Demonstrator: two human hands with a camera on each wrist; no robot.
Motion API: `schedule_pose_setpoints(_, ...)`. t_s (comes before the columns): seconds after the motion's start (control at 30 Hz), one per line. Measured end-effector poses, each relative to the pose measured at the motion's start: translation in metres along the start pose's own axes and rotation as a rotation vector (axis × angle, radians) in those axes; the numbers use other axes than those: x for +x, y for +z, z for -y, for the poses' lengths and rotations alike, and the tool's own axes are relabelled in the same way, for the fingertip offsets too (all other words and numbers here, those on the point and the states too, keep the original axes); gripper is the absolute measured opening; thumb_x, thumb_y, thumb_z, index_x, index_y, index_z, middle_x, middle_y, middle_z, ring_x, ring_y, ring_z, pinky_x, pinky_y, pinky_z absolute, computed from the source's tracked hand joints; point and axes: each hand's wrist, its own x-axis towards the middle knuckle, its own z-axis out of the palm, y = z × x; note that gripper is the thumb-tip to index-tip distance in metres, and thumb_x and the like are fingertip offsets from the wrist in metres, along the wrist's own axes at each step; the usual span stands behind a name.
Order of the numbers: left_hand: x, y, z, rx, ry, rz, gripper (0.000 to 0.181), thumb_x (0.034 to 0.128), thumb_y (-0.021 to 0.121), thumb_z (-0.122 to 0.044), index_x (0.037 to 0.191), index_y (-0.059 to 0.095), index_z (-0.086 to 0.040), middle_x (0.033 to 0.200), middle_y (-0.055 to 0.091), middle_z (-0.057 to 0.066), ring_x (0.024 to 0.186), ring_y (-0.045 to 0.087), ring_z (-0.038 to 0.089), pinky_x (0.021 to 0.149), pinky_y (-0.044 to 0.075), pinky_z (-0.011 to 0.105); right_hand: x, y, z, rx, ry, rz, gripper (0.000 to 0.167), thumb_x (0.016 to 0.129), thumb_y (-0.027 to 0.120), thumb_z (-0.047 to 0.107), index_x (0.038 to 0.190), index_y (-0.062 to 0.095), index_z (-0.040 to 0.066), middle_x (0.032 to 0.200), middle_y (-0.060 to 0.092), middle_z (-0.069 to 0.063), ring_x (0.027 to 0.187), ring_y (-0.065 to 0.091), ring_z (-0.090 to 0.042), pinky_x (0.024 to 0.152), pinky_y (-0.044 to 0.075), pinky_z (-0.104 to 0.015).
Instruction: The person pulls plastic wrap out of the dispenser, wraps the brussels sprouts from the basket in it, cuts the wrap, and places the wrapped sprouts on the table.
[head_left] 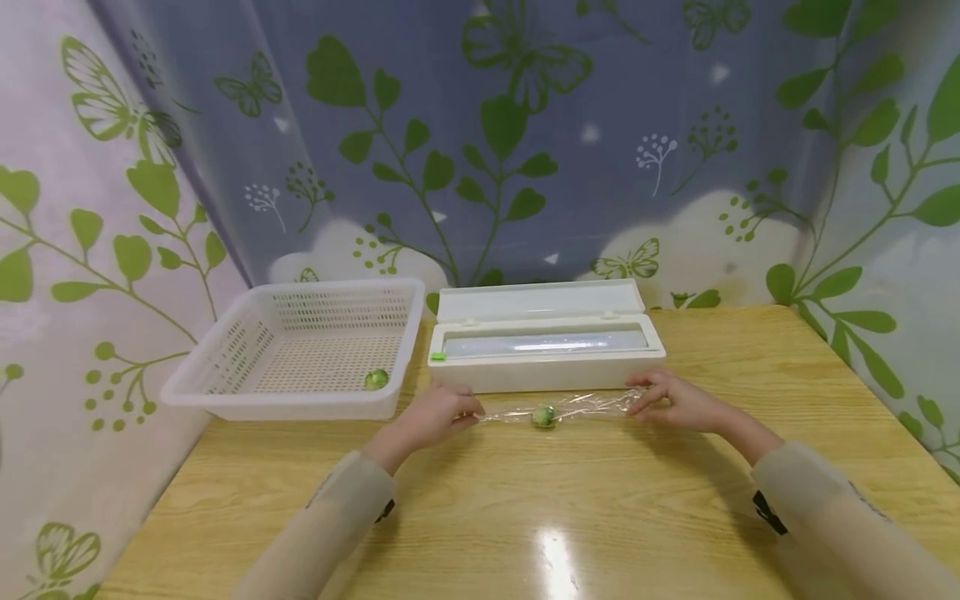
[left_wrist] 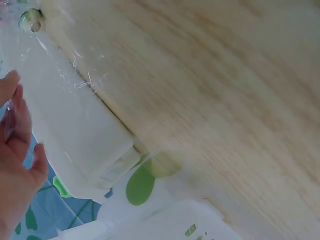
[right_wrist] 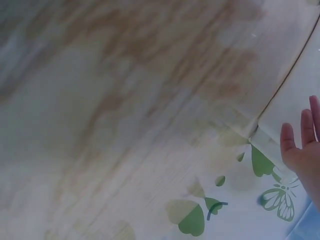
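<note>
Cling film (head_left: 588,405), one strip over one wooden table (head_left: 480,508) — pinched at two ends by left hand (head_left: 445,412) and right hand (head_left: 678,403) — with one green sprout (head_left: 543,417) midway; beyond, one white basket (head_left: 300,408) with a second sprout (head_left: 377,379), one lid-raised box (head_left: 547,375).

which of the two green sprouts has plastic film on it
The sprout between the left hand and right hand, in front of the white box: clear film wraps it, while the other sprout lies unwrapped in the white basket.
</note>
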Motion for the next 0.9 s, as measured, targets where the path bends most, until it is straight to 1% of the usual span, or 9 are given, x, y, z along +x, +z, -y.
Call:
schedule_pose_setpoints(0.07,0.001,0.0,-0.001,-0.061,-0.049,0.065,0.009,0.0801,0.065,-0.012,0.088,0.067,-0.009,0.082,0.061,-0.002,0.071,0.056,0.009,0.062,0.045,0.02,0.0,0.0,-0.001,-0.008,0.001,0.018,0.012,0.08,0.064,0.013,0.089,0.07,0.006,0.116,0.047,-0.026,0.106,0.04,-0.043,0.086,0.031,-0.057)
schedule_pose_setpoints(0.13,0.002,0.0,-0.001,-0.115,-0.102,0.107,0.012,0.0806,0.065,-0.012,0.091,0.065,-0.006,0.081,0.061,0.0,0.07,0.056,0.01,0.062,0.045,0.021,0.0,0.001,-0.001,-0.018,0.013,0.033,0.014,0.081,0.064,0.014,0.09,0.07,0.006,0.114,0.047,-0.026,0.105,0.041,-0.043,0.086,0.032,-0.056)
schedule_pose_setpoints(0.23,0.004,0.001,0.001,-0.17,-0.189,0.127,0.022,0.0795,0.066,-0.014,0.096,0.06,-0.002,0.077,0.059,0.001,0.067,0.054,0.01,0.059,0.045,0.023,0.001,0.001,-0.002,-0.036,0.036,0.036,0.014,0.081,0.063,0.014,0.089,0.07,0.005,0.108,0.049,-0.023,0.101,0.043,-0.04,0.084,0.034,-0.054)
schedule_pose_setpoints(0.33,0.007,0.002,0.003,-0.217,-0.266,0.128,0.033,0.0761,0.07,-0.015,0.1,0.056,0.001,0.077,0.055,0.003,0.065,0.052,0.012,0.058,0.044,0.025,0.002,0.001,-0.001,-0.072,0.037,0.032,0.014,0.081,0.063,0.014,0.087,0.07,0.004,0.099,0.05,-0.015,0.093,0.045,-0.031,0.079,0.037,-0.045)
schedule_pose_setpoints(0.4,0.01,0.003,0.004,-0.225,-0.323,0.136,0.037,0.0738,0.072,-0.017,0.101,0.055,0.002,0.079,0.054,0.005,0.066,0.051,0.013,0.059,0.043,0.026,0.004,0.001,-0.001,-0.089,0.018,0.04,0.014,0.082,0.063,0.013,0.087,0.07,0.002,0.094,0.05,-0.01,0.088,0.045,-0.025,0.075,0.038,-0.039)
schedule_pose_setpoints(0.47,0.012,0.003,0.005,-0.231,-0.357,0.147,0.037,0.0718,0.074,-0.017,0.098,0.055,0.002,0.081,0.054,0.007,0.067,0.05,0.015,0.06,0.043,0.029,0.006,0.001,-0.001,-0.095,-0.007,0.055,0.015,0.082,0.062,0.013,0.087,0.069,0.0,0.089,0.05,-0.007,0.083,0.045,-0.021,0.071,0.039,-0.034)
schedule_pose_setpoints(0.67,0.017,0.005,0.007,-0.182,-0.41,0.21,0.032,0.0706,0.075,-0.022,0.089,0.06,0.0,0.079,0.057,0.006,0.07,0.051,0.016,0.065,0.044,0.031,0.009,0.001,-0.004,-0.086,-0.034,0.085,0.015,0.084,0.06,0.009,0.087,0.069,-0.002,0.086,0.052,-0.003,0.08,0.047,-0.015,0.071,0.041,-0.031)
schedule_pose_setpoints(0.8,0.018,0.007,0.012,-0.228,-0.487,0.225,0.034,0.069,0.076,-0.022,0.09,0.062,0.001,0.072,0.056,0.003,0.067,0.049,0.014,0.063,0.043,0.029,0.011,0.003,-0.007,-0.087,-0.034,0.083,0.014,0.084,0.059,0.007,0.089,0.068,-0.002,0.084,0.055,-0.003,0.079,0.049,-0.016,0.069,0.043,-0.031)
schedule_pose_setpoints(0.9,0.015,0.01,0.016,-0.281,-0.554,0.234,0.028,0.0687,0.076,-0.022,0.082,0.061,-0.002,0.067,0.054,0.001,0.062,0.048,0.013,0.058,0.042,0.026,0.012,0.005,-0.01,-0.096,-0.034,0.074,0.015,0.084,0.059,0.009,0.09,0.069,-0.001,0.086,0.057,-0.005,0.081,0.05,-0.019,0.071,0.043,-0.035)
